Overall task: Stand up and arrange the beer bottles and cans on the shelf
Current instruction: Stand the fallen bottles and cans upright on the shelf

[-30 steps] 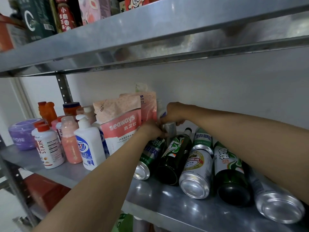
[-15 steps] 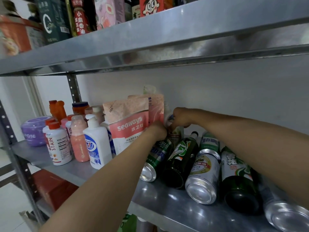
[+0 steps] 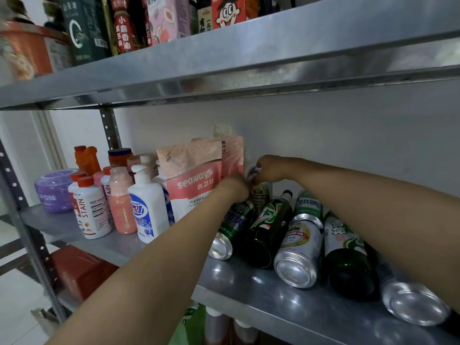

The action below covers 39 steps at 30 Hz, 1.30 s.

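Right hand (image 3: 270,168) curled over the top of the upright can (image 3: 260,195) at the back of the shelf (image 3: 249,282). Left hand (image 3: 234,186) against its side, beside the pouch (image 3: 191,180); fingers hidden, grip cannot be told. Bottles (image 3: 268,227) and lying cans (image 3: 301,247) flat in front.

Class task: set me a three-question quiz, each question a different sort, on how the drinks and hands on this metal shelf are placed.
1. True or false: the green bottle nearest the left hand stands upright.
2. The gold-label can: A lies on its side; B stands upright; C stands upside down.
3. Which hand is over the upright can?
Key: 1 false; 2 A; 3 the right hand.
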Available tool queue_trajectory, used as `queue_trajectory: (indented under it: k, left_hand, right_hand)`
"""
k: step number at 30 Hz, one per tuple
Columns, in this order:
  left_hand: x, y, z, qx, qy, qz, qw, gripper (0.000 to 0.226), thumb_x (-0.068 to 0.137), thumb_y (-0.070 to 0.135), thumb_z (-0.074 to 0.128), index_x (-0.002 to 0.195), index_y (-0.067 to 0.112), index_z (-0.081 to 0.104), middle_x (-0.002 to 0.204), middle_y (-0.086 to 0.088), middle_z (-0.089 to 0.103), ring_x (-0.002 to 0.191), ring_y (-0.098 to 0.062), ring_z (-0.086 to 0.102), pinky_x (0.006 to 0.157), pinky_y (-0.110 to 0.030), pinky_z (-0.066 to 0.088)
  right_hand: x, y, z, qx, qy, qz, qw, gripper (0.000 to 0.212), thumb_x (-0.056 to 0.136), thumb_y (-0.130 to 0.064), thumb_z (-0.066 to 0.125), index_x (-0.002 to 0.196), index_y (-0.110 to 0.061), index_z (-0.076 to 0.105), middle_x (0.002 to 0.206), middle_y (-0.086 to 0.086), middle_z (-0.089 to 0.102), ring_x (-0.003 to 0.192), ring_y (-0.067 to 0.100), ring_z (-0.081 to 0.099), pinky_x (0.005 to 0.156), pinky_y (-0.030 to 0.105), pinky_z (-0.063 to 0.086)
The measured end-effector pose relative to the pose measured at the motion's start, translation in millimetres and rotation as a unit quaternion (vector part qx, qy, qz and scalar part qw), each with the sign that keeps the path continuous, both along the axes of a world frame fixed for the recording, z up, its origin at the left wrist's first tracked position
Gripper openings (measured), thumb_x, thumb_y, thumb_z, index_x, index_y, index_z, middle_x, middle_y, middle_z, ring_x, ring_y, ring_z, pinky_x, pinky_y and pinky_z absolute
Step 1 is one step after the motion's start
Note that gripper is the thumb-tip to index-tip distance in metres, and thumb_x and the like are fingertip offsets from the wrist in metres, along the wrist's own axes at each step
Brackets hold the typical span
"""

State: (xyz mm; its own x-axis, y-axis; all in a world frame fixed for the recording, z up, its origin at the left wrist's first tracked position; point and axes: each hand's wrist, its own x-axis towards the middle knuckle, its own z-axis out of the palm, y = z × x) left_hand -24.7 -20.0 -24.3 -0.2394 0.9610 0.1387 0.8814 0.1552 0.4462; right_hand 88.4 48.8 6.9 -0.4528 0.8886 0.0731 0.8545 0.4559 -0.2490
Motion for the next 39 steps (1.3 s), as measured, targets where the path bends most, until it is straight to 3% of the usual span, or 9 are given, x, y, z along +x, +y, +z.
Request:
queue_trajectory:
  k: [2,4,10,17,23,25,29,34,39]
  left_hand:
    - [-2,-8,4,0.008,-0.001,-0.022,1.0,0.038,0.097,0.016,0.048,0.132,0.005,0.056,0.132,-0.015,0.059,0.121,-0.031,0.056,0.097,-0.036,0.045]
    - [-5,-22,10,0.017,0.002,-0.032,0.999,0.037,0.095,0.012,0.049,0.13,0.006,0.058,0.131,-0.014,0.06,0.12,-0.03,0.057,0.097,-0.035,0.046]
    - [-18,-62,5,0.046,-0.003,-0.053,0.998,0.032,0.093,0.007,0.054,0.124,-0.002,0.062,0.129,-0.019,0.061,0.117,-0.032,0.058,0.098,-0.035,0.049]
    - [-25,-78,-28,0.022,-0.036,-0.012,0.999,0.05,0.09,0.019,0.062,0.135,0.002,0.048,0.129,-0.017,0.058,0.115,-0.033,0.057,0.087,-0.032,0.046]
    - [-21,-72,-36,0.014,-0.05,-0.015,0.999,0.051,0.082,0.035,0.071,0.122,0.006,0.057,0.1,-0.008,0.061,0.085,-0.024,0.054,0.073,-0.029,0.044]
    - [-20,-71,-39,0.008,-0.057,-0.01,0.998,0.049,0.08,0.037,0.073,0.118,0.009,0.059,0.095,-0.005,0.063,0.084,-0.022,0.057,0.077,-0.031,0.048]
    - [-19,-72,-44,-0.01,-0.046,0.002,0.999,0.061,0.078,0.043,0.073,0.127,0.014,0.054,0.116,-0.008,0.063,0.107,-0.03,0.06,0.097,-0.042,0.05]
    - [-17,-67,-42,-0.024,0.045,0.016,0.999,0.065,0.082,0.048,0.066,0.137,0.02,0.044,0.126,-0.005,0.06,0.116,-0.028,0.058,0.099,-0.042,0.047]
    - [-17,-65,-46,-0.044,0.036,0.026,0.998,0.061,0.081,0.045,0.069,0.132,0.016,0.049,0.121,-0.007,0.063,0.112,-0.029,0.059,0.098,-0.042,0.048]
  right_hand:
    - [5,-14,8,0.02,0.0,-0.007,1.0,0.062,0.087,-0.047,0.064,0.127,-0.001,0.055,0.125,0.013,0.059,0.112,0.026,0.058,0.093,0.035,0.05]
    - [10,-31,18,0.033,0.019,-0.007,0.999,0.07,0.088,-0.05,0.063,0.134,0.001,0.051,0.135,0.016,0.055,0.121,0.03,0.054,0.102,0.038,0.046]
    - [18,-71,34,-0.01,0.116,-0.005,0.993,0.037,0.088,-0.039,0.066,0.084,-0.002,0.064,0.082,0.015,0.063,0.07,0.024,0.059,0.064,0.028,0.047]
    - [21,-99,17,-0.078,0.158,0.002,0.984,0.037,0.092,-0.03,0.063,0.111,0.001,0.063,0.104,0.018,0.068,0.084,0.02,0.064,0.081,0.033,0.058]
    - [3,-103,-2,-0.116,0.155,0.0,0.981,0.027,0.087,-0.001,0.052,0.11,0.009,0.063,0.086,0.016,0.059,0.076,0.023,0.059,0.072,0.031,0.049]
    - [-3,-102,-11,-0.12,0.163,0.006,0.979,0.022,0.086,0.0,0.051,0.103,0.004,0.065,0.085,0.016,0.057,0.075,0.023,0.056,0.069,0.033,0.046]
    - [-13,-95,-25,-0.115,0.177,0.014,0.977,0.014,0.086,-0.003,0.053,0.093,0.0,0.065,0.081,0.015,0.054,0.072,0.022,0.051,0.065,0.034,0.043]
    - [-14,-82,-30,-0.119,0.176,0.019,0.977,0.026,0.087,-0.011,0.057,0.106,0.005,0.066,0.095,0.024,0.066,0.078,0.026,0.058,0.072,0.042,0.051]
    - [-13,-83,-32,-0.105,0.176,0.015,0.979,0.033,0.081,-0.01,0.056,0.107,0.008,0.065,0.104,0.029,0.067,0.083,0.028,0.063,0.075,0.045,0.054]
